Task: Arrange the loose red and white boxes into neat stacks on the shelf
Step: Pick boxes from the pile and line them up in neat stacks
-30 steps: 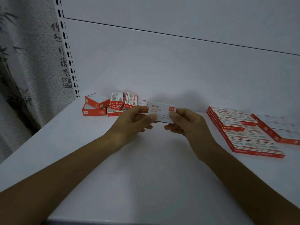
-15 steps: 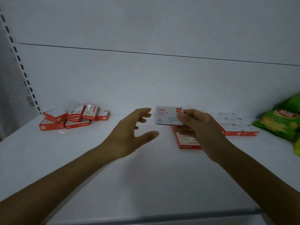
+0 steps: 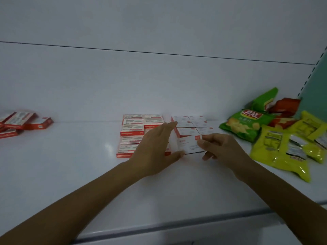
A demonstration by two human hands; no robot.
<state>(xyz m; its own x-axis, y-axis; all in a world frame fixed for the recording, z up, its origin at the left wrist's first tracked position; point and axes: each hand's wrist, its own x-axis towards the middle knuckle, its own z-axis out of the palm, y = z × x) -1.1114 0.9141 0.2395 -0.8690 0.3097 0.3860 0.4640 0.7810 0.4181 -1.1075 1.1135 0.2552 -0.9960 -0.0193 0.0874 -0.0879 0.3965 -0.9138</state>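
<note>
Right hand (image 3: 219, 149) pinches a white-faced box (image 3: 188, 145), red at one corner, between thumb and fingers. It sits low over the shelf (image 3: 70, 165), just in front of the neat white-topped group (image 3: 192, 124); whether it touches down, can't tell. Left hand (image 3: 155, 149) is spread wide, fingers straight, gripping nothing, thumb tip right at the box's lower left corner, and it covers part of the tidy red-topped rows (image 3: 131, 133). Loose red and white boxes (image 3: 21, 122) lie far left. Snack bags (image 3: 283, 147) pile up on the right.
</note>
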